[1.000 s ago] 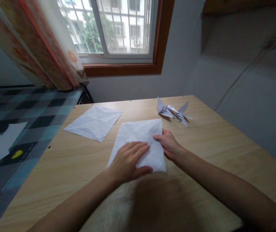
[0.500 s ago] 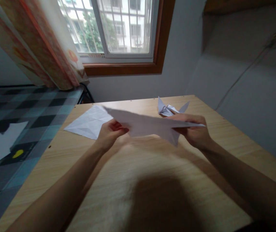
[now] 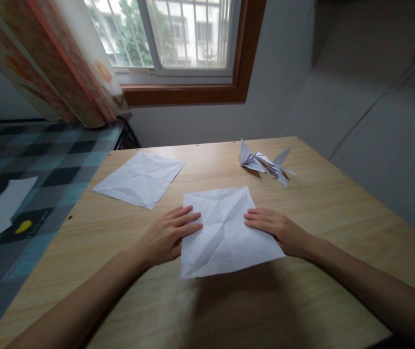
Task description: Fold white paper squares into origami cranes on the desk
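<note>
A creased white sheet of paper (image 3: 225,237) is spread out in front of me, with fold lines crossing near its middle. The fingers of my left hand (image 3: 173,232) lie stretched over its left edge, the thumb beside that edge. On the right edge rest the extended fingers of my right hand (image 3: 278,228); its thumb is hidden. Both hands are open. The sheet's near edge seems slightly raised, with shadow below it. Farther left, a second creased white sheet (image 3: 140,179) lies on the table. Folded paper pieces (image 3: 265,162) with pointed wings sit at the back right.
The light wooden table (image 3: 149,305) reaches back toward a window (image 3: 192,39) with a brown frame. At the left, a checked cloth (image 3: 65,177) carries some white paper (image 3: 0,208). A patterned curtain (image 3: 58,63) hangs above it. A cable (image 3: 370,109) runs along the right wall.
The paper was held up edge-on between both hands; now it is lowered and spread open, with my fingers flat on its sides. The view has tilted slightly down.
</note>
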A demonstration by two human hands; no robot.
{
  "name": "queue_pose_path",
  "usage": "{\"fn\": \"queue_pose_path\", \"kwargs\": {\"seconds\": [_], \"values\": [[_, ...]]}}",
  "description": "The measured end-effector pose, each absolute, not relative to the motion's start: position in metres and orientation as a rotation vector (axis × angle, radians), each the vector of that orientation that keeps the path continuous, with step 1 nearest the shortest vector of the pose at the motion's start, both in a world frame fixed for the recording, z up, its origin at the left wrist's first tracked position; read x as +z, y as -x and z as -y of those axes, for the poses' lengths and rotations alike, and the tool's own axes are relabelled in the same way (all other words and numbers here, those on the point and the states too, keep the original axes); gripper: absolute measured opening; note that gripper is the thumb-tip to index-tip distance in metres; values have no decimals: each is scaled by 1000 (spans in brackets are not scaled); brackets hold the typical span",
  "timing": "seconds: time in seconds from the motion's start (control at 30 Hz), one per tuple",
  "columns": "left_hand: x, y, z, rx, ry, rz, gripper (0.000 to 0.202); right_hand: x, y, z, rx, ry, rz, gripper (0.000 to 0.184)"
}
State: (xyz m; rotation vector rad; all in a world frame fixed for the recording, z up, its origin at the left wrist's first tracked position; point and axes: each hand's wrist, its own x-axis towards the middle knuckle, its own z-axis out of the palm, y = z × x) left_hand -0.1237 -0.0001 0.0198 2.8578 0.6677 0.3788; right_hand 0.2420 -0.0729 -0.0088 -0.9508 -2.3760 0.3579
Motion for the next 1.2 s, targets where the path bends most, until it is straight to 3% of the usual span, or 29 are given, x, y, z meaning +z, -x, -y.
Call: {"fn": "queue_pose_path", "kwargs": {"seconds": [0.17,0.27,0.3,0.4,0.5,0.6,0.8,1.07,1.2], "values": [[29,117,1,551,-2654,-821,28,-1,-232,71,525,1191,2094,22],[33,112,5,576,-2440,-1156,40,-3,-221,69,663,1415,1762,20],[34,111,6,619,-2360,-1310,37,-5,-217,68,684,1440,1668,24],[39,107,11,976,-2292,-1621,28,-4,-209,61,520,1483,1478,64],[46,96,18,1220,-2610,-1449,42,9,-200,53,139,1439,1553,68],[44,75,20,930,-2908,-1184,46,21,-184,43,-17,1253,1930,62],[11,48,-1,215,-2867,-1238,52,4,-151,19,235,1198,2495,55],[12,69,-9,38,-2811,-1283,77,-11,-204,30,179,1344,2563,79],[15,78,-14,-1,-2805,-1285,77,-8,-229,42,99,1335,2606,71]]}}
